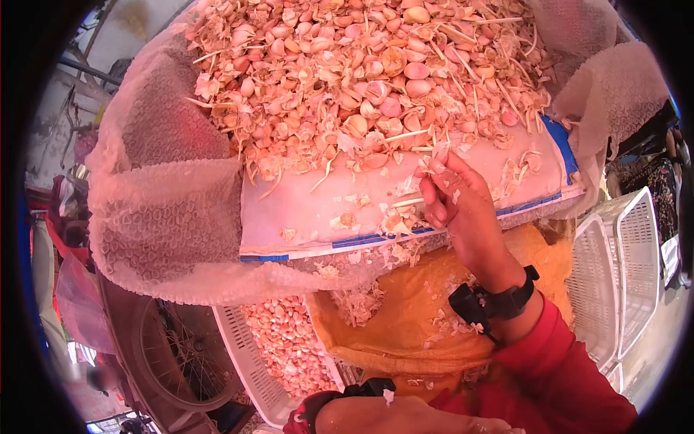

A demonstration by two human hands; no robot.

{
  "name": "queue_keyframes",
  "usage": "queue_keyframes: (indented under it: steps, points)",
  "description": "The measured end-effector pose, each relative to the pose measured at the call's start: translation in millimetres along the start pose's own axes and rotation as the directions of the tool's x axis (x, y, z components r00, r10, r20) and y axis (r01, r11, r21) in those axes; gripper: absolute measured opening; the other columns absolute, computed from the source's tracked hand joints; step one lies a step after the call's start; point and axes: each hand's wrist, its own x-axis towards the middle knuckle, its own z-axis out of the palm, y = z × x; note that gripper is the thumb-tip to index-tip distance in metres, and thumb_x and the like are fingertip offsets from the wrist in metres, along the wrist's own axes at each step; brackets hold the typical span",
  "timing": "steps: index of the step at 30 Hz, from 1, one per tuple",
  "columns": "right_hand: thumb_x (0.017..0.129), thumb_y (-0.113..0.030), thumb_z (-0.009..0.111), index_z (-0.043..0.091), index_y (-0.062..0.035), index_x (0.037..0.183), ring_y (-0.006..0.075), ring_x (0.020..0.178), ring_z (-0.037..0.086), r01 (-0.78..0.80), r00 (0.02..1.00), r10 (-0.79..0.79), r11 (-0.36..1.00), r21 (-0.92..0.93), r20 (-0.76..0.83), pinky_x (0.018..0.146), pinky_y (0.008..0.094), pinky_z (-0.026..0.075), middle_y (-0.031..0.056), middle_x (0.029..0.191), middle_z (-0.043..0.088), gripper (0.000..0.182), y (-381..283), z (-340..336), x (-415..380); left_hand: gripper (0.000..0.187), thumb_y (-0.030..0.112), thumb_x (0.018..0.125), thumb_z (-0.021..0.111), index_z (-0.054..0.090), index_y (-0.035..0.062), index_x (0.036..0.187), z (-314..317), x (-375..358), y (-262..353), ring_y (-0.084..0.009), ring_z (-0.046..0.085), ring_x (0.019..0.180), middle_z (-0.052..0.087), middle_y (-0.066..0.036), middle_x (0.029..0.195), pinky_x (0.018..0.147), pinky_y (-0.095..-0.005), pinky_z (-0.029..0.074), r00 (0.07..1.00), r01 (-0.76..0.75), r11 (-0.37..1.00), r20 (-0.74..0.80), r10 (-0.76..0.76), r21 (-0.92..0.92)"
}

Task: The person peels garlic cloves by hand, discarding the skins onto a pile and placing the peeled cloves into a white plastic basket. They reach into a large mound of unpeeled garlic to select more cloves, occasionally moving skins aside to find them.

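Note:
My right hand is over the front edge of a pale sheet with a blue border. Its thumb and fingers are pinched round a small pale piece of garlic, either skin or part of a clove. Just beyond the fingertips a large heap of garlic cloves, loose skins and dry stalks covers the sheet. My left hand is low at the bottom edge, in front of my body. Most of its fingers are cut off by the frame, so what it holds is hidden. Both wrists wear black straps.
Bubble wrap surrounds the heap. Below it, a white basket holds garlic cloves, beside an orange cloth strewn with skins. Stacked white crates stand at the right, and a spoked wheel at the lower left.

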Motion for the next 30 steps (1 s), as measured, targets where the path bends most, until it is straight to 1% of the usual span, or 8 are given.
queue_keyframes:
  steps: [3, 6, 13, 19, 22, 25, 29, 30]
  points:
    - [0.096, -0.022, 0.048, 0.055, -0.0068, 0.095, 0.0024, 0.051, 0.039, 0.02, 1.0, -0.02, 1.0, -0.007, 0.021, 0.048, 0.018, 0.031, -0.0038, 0.067, 0.05, 0.017, 1, -1, 0, 0.014, 0.016, 0.08, 0.061, 0.07, 0.0087, 0.073, -2, -3, -1, -0.0176, 0.065, 0.056, 0.065, -0.011, 0.067, 0.049, -0.0237, 0.052, 1.0, 0.0, 1.0, 0.011, -0.001, 0.013]
    - [0.095, -0.021, 0.049, 0.055, -0.0072, 0.094, 0.0024, 0.051, 0.039, 0.009, 1.0, -0.01, 1.0, -0.015, -0.021, 0.048, 0.0179, 0.031, -0.0037, 0.067, 0.05, 0.015, 4, 0, 1, 0.012, 0.016, 0.078, 0.062, 0.069, 0.0083, 0.072, -8, -2, 4, -0.0184, 0.065, 0.055, 0.065, -0.011, 0.066, 0.048, -0.0245, 0.052, 0.995, 0.088, 0.995, 0.042, -0.086, -0.044]
    - [0.095, -0.022, 0.05, 0.054, -0.0085, 0.092, 0.0022, 0.051, 0.039, 0.005, 1.0, -0.005, 0.999, -0.043, -0.006, 0.047, 0.018, 0.031, -0.0036, 0.068, 0.051, 0.014, 4, 1, 0, 0.003, 0.007, 0.074, 0.066, 0.068, 0.0051, 0.072, 1, -9, 0, -0.0215, 0.066, 0.057, 0.065, -0.015, 0.067, 0.05, -0.03, 0.057, 0.99, 0.028, 0.998, -0.138, -0.036, -0.055]
    - [0.095, -0.022, 0.05, 0.054, -0.0084, 0.092, 0.0023, 0.05, 0.037, 0.004, 1.0, -0.005, 0.998, -0.063, -0.011, 0.047, 0.018, 0.03, -0.0034, 0.067, 0.05, 0.015, 5, 2, 0, 0.005, 0.005, 0.076, 0.066, 0.065, 0.0031, 0.081, -2, -12, -4, -0.0257, 0.065, 0.057, 0.064, -0.02, 0.075, 0.051, -0.032, 0.056, 0.985, 0.074, 0.986, -0.141, -0.095, -0.15]
    - [0.095, -0.022, 0.05, 0.054, -0.0083, 0.094, 0.0023, 0.05, 0.037, 0.008, 1.0, -0.007, 0.999, -0.039, 0.006, 0.047, 0.0175, 0.03, -0.0032, 0.067, 0.051, 0.014, 4, 3, 0, 0.012, 0.004, 0.08, 0.063, 0.061, 0.0013, 0.092, -24, -16, -15, -0.0291, 0.065, 0.067, 0.064, -0.021, 0.082, 0.06, -0.0348, 0.055, 0.981, 0.176, 0.955, -0.043, -0.191, -0.239]
    - [0.094, -0.019, 0.051, 0.056, -0.0027, 0.105, 0.0022, 0.052, 0.036, 0.015, 1.0, -0.015, 0.999, -0.049, -0.002, 0.048, 0.0183, 0.031, -0.0041, 0.07, 0.049, 0.021, 4, 2, -2, 0.019, 0.003, 0.083, 0.059, 0.058, -0.0005, 0.102, -55, -31, -38, -0.0325, 0.066, 0.076, 0.064, -0.023, 0.09, 0.068, -0.0377, 0.054, 0.916, 0.399, 0.864, 0.098, -0.388, -0.308]
    - [0.093, -0.022, 0.051, 0.054, -0.0057, 0.107, 0.0015, 0.053, 0.036, 0.072, 0.997, -0.07, 0.987, -0.144, 0.018, 0.046, 0.0171, 0.028, -0.0039, 0.07, 0.049, 0.021, 3, 11, -8, 0.029, 0.002, 0.088, 0.055, 0.053, -0.0028, 0.116, -71, -40, -51, -0.037, 0.066, 0.089, 0.063, -0.026, 0.101, 0.079, -0.0414, 0.053, 0.87, 0.492, 0.845, 0.089, -0.485, -0.208]
    - [0.093, -0.023, 0.05, 0.053, -0.0063, 0.108, 0.0014, 0.053, 0.036, 0.104, 0.994, -0.106, 0.98, -0.172, 0.0, 0.046, 0.0166, 0.027, -0.0035, 0.071, 0.049, 0.022, 2, 19, -11, 0.027, 0.007, 0.088, 0.058, 0.052, -0.0013, 0.113, -69, -38, -51, -0.0375, 0.066, 0.087, 0.063, -0.027, 0.096, 0.076, -0.0439, 0.054, 0.882, 0.471, 0.868, 0.071, -0.465, -0.159]
